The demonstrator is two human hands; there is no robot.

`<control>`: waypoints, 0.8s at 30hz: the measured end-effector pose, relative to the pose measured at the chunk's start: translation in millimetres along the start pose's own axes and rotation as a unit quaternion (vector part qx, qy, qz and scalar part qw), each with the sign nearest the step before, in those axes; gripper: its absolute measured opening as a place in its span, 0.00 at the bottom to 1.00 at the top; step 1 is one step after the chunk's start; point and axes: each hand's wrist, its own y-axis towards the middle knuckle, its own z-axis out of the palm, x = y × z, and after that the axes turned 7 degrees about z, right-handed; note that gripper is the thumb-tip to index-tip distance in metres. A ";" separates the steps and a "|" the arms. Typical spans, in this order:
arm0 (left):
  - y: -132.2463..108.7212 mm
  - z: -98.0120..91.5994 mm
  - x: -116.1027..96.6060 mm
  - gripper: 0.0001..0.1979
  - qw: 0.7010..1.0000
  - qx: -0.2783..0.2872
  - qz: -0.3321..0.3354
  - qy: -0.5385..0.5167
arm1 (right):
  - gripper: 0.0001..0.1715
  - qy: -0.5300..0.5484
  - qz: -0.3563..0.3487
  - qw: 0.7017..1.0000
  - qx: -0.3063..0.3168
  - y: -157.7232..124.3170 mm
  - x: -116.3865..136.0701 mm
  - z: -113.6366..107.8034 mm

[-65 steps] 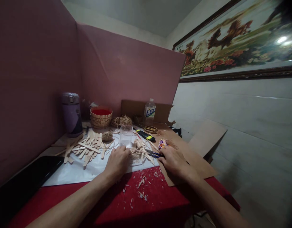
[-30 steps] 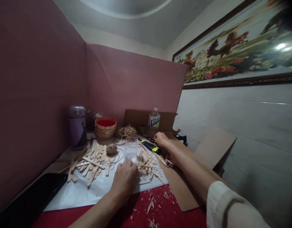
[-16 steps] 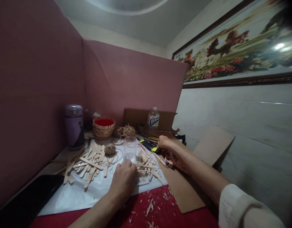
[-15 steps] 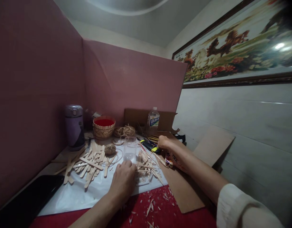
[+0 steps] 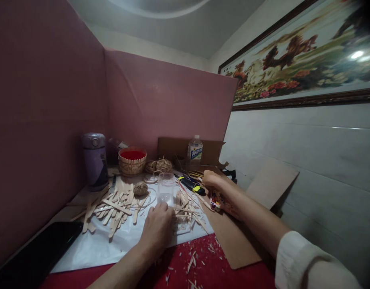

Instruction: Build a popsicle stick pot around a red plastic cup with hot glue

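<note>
My left hand [image 5: 158, 224] is closed, knuckles up, at the near end of a clear plastic cup [image 5: 166, 185]; its fingertips are hidden, and I cannot tell what they hold. A pile of split wooden sticks [image 5: 186, 206] lies just right of it. My right hand [image 5: 211, 179] reaches far out to the right with its fingers curled in, their tips out of sight. Beside that hand is a black-and-yellow utility knife [image 5: 191, 184]. Under the right forearm sits a colourful patterned item [image 5: 215, 202], partly covered.
Craft sticks [image 5: 115, 210] lie loose on white sheeting near a twine ball [image 5: 140, 188]. Behind stand a purple flask [image 5: 95, 160], a red-lined basket [image 5: 132, 162], a twine coil [image 5: 160, 165] and a bottle [image 5: 195, 151]. Cardboard [image 5: 233, 245] and a dark phone-like slab [image 5: 43, 249] flank the front.
The view has shifted very slightly. Both hands keep nearly the same place and pose, and the things on the table stay where they were.
</note>
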 end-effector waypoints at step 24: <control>0.7 1.1 1.9 0.12 1.000 -0.002 0.002 0.002 | 0.18 -0.054 -0.189 0.979 0.060 -47.1 -2.0 -4.9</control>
